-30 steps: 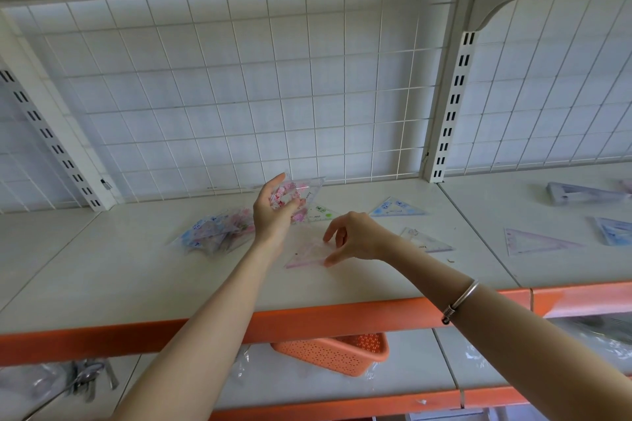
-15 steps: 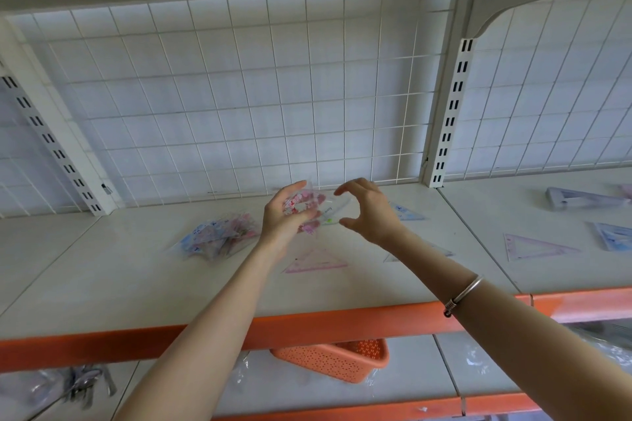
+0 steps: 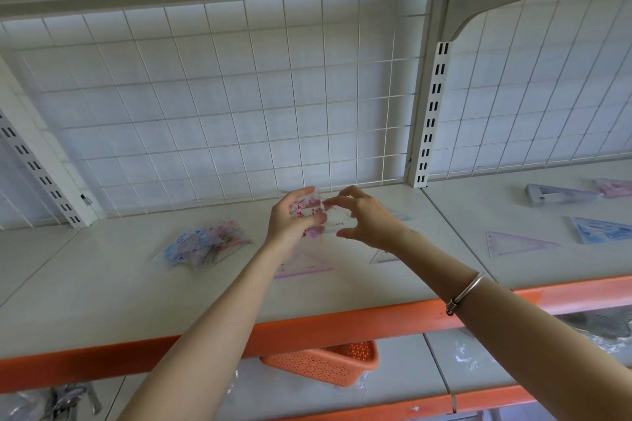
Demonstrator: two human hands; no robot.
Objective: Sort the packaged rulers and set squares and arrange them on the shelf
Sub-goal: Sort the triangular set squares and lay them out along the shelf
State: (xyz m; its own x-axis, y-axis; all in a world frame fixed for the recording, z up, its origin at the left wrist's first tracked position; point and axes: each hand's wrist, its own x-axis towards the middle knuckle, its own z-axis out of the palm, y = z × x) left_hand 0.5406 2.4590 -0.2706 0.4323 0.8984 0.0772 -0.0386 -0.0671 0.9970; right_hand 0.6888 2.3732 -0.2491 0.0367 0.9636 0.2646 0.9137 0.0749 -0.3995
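1. Set squares in clear packets (image 3: 309, 215) are up in your left hand (image 3: 290, 220), above the shelf (image 3: 102, 284) and near its wire back. That grip is curled round the bunch and holds it.
2. Your right hand (image 3: 366, 220) is just beside the bunch. Its grip is wide, with thumb and fingers curved apart, and it holds nothing. I cannot tell if a fingertip touches a packet.
3. A pile of packets (image 3: 205, 246) lies on the shelf to the left. A pink set square (image 3: 302, 267) lies flat below your hands.
4. I think you are sorting now. Next, your right hand should pinch one packet and put it with the ones like it. The packets look slippy, so hold tight.
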